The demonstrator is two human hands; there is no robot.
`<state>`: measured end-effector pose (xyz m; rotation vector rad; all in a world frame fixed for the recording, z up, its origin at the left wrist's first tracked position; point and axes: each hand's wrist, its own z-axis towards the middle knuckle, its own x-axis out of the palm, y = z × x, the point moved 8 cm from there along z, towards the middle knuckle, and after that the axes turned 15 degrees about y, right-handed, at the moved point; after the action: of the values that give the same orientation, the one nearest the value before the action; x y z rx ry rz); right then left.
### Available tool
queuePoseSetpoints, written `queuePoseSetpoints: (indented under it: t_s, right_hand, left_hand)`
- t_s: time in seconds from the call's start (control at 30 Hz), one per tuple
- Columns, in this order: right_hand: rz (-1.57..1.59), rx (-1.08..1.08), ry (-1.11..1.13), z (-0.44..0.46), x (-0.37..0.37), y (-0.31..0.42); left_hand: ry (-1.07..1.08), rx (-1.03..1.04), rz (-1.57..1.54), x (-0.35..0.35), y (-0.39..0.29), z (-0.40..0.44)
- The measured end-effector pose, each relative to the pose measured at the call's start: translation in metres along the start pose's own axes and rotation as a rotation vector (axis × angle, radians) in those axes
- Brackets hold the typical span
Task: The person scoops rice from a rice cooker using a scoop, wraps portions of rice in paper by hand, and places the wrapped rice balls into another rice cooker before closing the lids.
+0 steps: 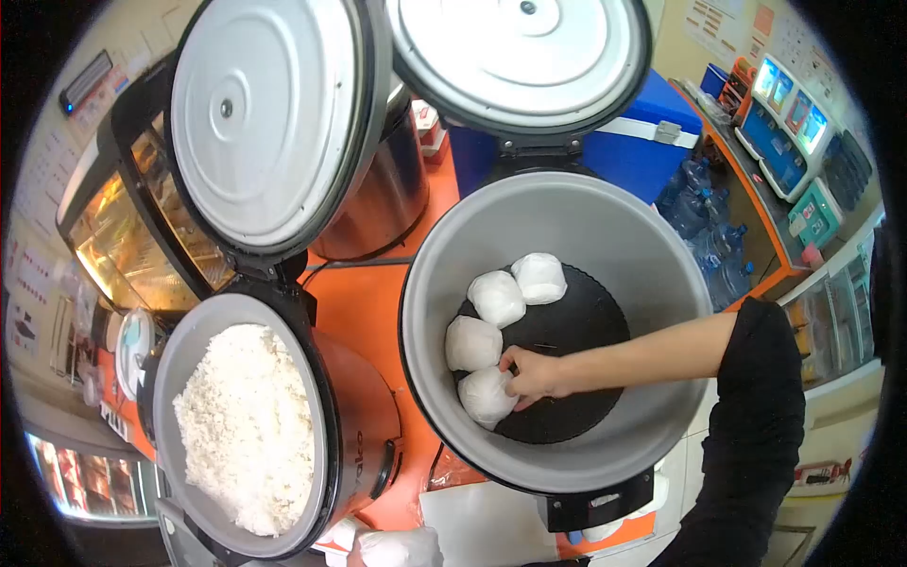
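A commercial kitchen, perhaps a food shop's, is suggested; two oversized cookers are stood at an orange table, the left one heaped with rice; a glazed case at far left is lit in yellow, and a bright glass-fronted cabinet is seen at near left; water jugs are massed by a counter at right; notices are fixed to the walls.
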<state>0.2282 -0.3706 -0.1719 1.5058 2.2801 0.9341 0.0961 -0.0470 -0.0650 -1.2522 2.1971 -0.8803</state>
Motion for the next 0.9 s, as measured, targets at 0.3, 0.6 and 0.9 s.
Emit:
queuePoseSetpoints:
  t_s: [0.3, 0.6, 0.9]
  right_hand:
    - [-0.329, -0.960, 0.225, -0.239, 0.096, 0.169]
    - [-1.034, 0.260, 0.450, -0.071, -0.027, 0.029]
    - [-0.533, 0.338, 0.199, -0.047, -0.017, 0.003]
  left_hand:
    - [0.031, 0.946, 0.370, 0.083, -0.213, 0.006]
    - [-0.267, 0.953, 0.320, 0.064, -0.081, -0.006]
    - [-0.777, 0.227, 0.152, -0.012, 0.119, -0.012]
